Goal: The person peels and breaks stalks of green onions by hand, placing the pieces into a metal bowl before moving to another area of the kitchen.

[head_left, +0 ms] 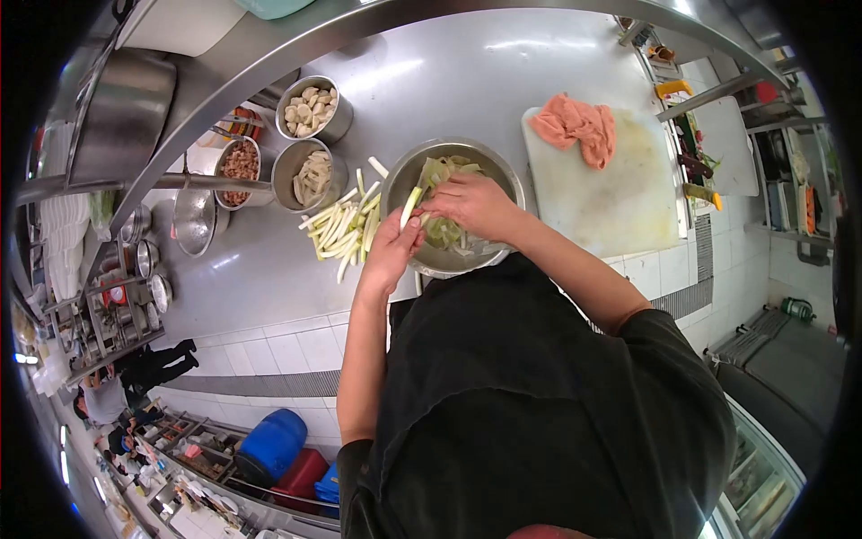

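My left hand (pixel 391 249) grips a pale green-white scallion stalk (pixel 410 207) upright at the near left rim of a metal bowl (pixel 507 166). Over that bowl, my right hand (pixel 474 207) has its fingers bent together close to the stalk; what they pinch, if anything, is hidden. Limp green and whitish peelings (pixel 442 235) lie inside the bowl beneath my fingers. Left of the bowl, a loose pile of scallion stalks (pixel 339 230) rests on the steel table (pixel 260 278).
Metal pots hold garlic cloves (pixel 310 111), pale sliced pieces (pixel 312 176) and diced pinkish-brown bits (pixel 241 169). A white cutting board (pixel 620 211) with a crumpled pink cloth (pixel 575 128) lies right. A metal shelf rail (pixel 296 45) arches overhead. People (pixel 108 404) stand far left.
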`<act>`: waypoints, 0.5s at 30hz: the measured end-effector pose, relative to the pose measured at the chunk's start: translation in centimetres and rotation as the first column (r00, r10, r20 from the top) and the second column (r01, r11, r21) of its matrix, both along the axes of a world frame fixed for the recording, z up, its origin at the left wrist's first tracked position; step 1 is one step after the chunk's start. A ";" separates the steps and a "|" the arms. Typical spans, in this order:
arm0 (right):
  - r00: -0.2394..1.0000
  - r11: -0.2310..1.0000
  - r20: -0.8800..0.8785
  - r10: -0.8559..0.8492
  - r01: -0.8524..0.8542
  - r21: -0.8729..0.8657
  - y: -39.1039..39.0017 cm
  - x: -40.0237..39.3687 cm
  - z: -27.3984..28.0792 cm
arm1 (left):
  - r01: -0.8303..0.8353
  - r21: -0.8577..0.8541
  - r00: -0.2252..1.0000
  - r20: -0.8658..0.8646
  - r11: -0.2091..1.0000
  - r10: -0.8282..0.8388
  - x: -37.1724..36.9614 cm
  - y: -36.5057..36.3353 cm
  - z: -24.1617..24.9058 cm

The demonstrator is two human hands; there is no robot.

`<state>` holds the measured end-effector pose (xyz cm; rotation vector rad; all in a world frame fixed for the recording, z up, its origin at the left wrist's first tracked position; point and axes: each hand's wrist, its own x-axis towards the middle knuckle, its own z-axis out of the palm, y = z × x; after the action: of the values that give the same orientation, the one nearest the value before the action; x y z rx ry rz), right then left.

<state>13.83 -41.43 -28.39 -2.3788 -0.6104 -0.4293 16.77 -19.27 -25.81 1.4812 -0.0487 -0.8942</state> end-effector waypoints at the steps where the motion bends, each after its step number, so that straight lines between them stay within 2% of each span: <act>1: 0.999 0.999 -0.018 0.043 -0.043 -0.001 0.0 0.1 0.1 | 0.006 -0.009 1.000 0.001 1.000 -0.006 0.0 0.2 0.2; 2: 0.999 0.999 -0.018 0.047 -0.047 0.003 0.2 0.1 0.1 | 0.002 -0.005 1.000 0.001 1.000 -0.002 0.1 0.8 -0.4; 4: 0.990 0.992 -0.137 0.044 -0.026 0.125 0.4 0.1 0.3 | 0.170 0.151 0.929 0.306 0.974 -0.210 0.5 1.8 -2.0; 5: 0.990 0.992 -0.138 0.041 -0.024 0.125 0.5 0.0 0.2 | 0.173 0.151 0.928 0.305 0.973 -0.212 0.4 1.5 -1.4; 7: 0.921 0.996 -0.382 -0.076 0.091 0.021 0.8 0.0 -0.2 | 0.180 0.208 0.868 0.427 0.961 -0.255 -0.1 0.9 0.0; 8: 0.921 0.996 -0.381 -0.077 0.091 0.020 0.8 0.0 -0.6 | 0.180 0.207 0.867 0.428 0.962 -0.255 -0.3 0.4 0.5; 10: 0.879 0.963 -0.455 -0.139 0.227 0.144 0.6 0.1 -1.4 | 0.086 0.256 0.843 0.497 0.963 -0.208 -0.7 -0.2 1.1; 11: 0.879 0.963 -0.456 -0.140 0.227 0.143 0.4 0.3 -1.7 | 0.086 0.256 0.843 0.496 0.963 -0.207 -0.7 -0.2 1.0; 13: 0.855 0.913 -0.466 -0.228 0.354 0.202 -0.6 0.6 -2.2 | 0.116 0.304 0.808 0.525 0.946 -0.268 -0.7 0.2 0.8; 14: 0.855 0.913 -0.466 -0.229 0.355 0.202 -1.5 0.8 -2.4 | 0.117 0.304 0.808 0.525 0.945 -0.269 -0.7 0.6 1.0; 15: 0.844 0.940 -0.455 -0.284 0.339 0.042 -2.5 0.9 -2.5 | 0.120 0.307 0.865 0.434 0.944 -0.251 -0.6 1.1 1.3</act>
<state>14.75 -43.96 -30.90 -2.3478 0.0173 -0.0423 16.19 -18.21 -24.53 1.9543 -0.4532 -0.6929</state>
